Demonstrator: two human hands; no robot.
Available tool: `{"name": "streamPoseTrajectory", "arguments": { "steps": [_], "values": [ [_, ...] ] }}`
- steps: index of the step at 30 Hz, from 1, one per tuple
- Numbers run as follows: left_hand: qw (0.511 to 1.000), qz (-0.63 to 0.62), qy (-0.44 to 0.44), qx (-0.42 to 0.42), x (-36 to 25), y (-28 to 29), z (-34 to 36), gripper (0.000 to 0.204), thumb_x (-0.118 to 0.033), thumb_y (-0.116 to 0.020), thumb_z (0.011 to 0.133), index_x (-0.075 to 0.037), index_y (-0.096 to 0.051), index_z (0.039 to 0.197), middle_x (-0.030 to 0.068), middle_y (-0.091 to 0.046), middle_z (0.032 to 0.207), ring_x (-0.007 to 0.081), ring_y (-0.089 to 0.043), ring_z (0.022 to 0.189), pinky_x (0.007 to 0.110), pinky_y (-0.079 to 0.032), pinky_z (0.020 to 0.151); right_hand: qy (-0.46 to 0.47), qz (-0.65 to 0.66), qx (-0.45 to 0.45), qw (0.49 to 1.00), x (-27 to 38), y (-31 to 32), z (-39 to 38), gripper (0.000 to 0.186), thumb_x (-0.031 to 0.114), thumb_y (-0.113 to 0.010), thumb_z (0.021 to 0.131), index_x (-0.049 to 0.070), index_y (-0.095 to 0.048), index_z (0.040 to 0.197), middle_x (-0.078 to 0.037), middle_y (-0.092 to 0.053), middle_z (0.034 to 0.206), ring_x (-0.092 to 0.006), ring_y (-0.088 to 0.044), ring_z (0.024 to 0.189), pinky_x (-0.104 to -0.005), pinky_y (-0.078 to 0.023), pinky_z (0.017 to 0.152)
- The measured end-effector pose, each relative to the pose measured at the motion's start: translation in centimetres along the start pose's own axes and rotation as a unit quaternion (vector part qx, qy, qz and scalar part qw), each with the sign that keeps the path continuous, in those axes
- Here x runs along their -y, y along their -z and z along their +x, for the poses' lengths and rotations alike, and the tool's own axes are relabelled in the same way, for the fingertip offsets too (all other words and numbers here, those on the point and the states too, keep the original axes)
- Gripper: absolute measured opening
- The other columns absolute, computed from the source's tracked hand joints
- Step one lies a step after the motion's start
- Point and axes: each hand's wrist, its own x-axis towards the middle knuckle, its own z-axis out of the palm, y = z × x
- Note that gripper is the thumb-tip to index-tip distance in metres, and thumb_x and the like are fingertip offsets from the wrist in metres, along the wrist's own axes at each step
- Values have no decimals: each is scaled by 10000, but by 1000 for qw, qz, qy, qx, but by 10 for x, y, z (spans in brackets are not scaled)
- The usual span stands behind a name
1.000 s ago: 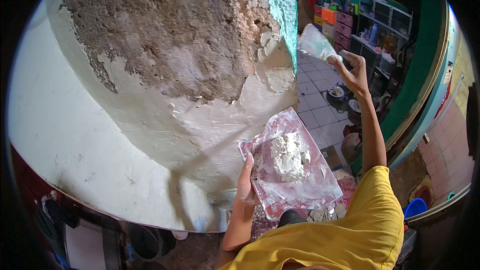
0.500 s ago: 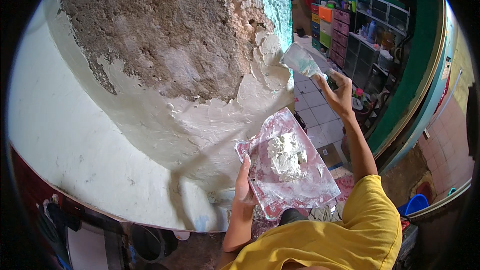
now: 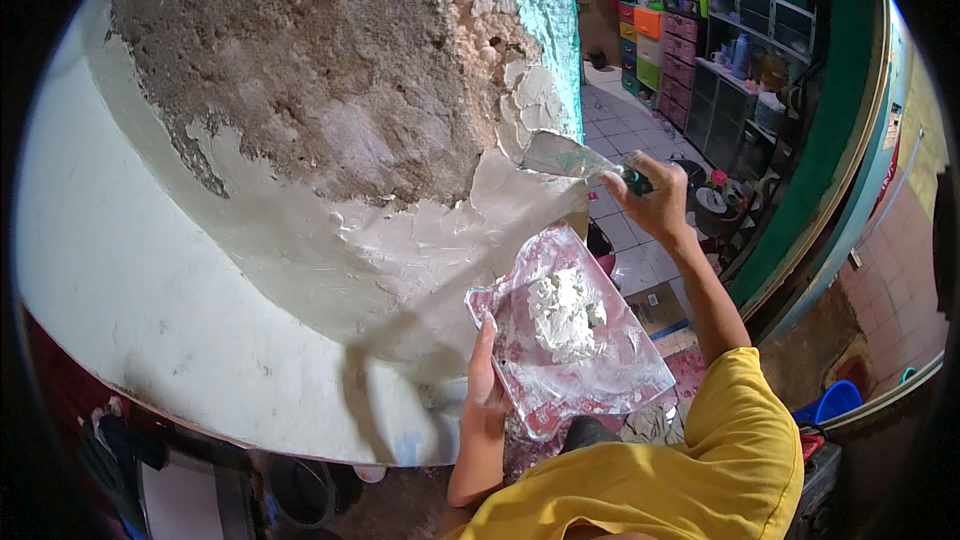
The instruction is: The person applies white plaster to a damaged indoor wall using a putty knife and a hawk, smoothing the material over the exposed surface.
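Note:
My right hand is closed round the handle of a putty knife. Its wide blade lies against the white plaster at the wall's right edge. In my left hand is a pinkish flat board, gripped at its left edge with the thumb on top. A lump of white putty sits on the middle of the board. Above and left of the blade, rough brown bare masonry shows, bordered below by a smoothed pale coat.
Turquoise paint edges the wall's corner. Beyond it stand coloured drawers and a shelf unit on a tiled floor. A blue bucket is at the lower right, and a dark round container at the lower left.
The putty knife has moved down and left, its blade turning flatter across the plastered corner. My right hand has lowered with it. The board in my left hand has barely shifted.

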Motion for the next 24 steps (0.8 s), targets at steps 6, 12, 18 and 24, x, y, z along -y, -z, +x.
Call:
{"name": "streamPoseTrajectory", "arguments": {
  "steps": [6,12,18,24],
  "values": [
    [997,67,-5,-25,-2,-4,-3,479,-345,-377,968,-20,-372,1320,158,-507,1250,290,-538,1100,458,-452,924,-65,40,9,997,-16,-22,-9,321,291,-744,735,-9,-633,715,-156,-563,562,-247,-540,438,-302,-418,454],
    [999,40,-11,14,0,19,0,469,-339,-372,970,-18,-377,1312,162,-506,1249,292,-540,1093,449,-459,912,-118,125,23,985,-21,-36,-26,250,227,-688,785,-16,-646,748,-143,-561,552,-141,-521,448,-285,-393,454],
    [997,51,-51,-41,4,10,-1,476,-339,-380,966,-15,-378,1314,162,-502,1255,293,-530,1104,447,-442,930,-174,145,45,973,-20,-35,-34,257,232,-680,798,-23,-657,775,-82,-564,536,-74,-496,488,-276,-395,467],
    [999,1,-42,-11,6,0,-2,479,-329,-374,967,-11,-369,1326,168,-486,1276,297,-508,1132,442,-398,977,-216,132,46,966,-55,-14,-54,342,265,-676,810,-72,-638,774,-64,-586,582,-52,-505,558,-249,-400,496]
  ]
}}
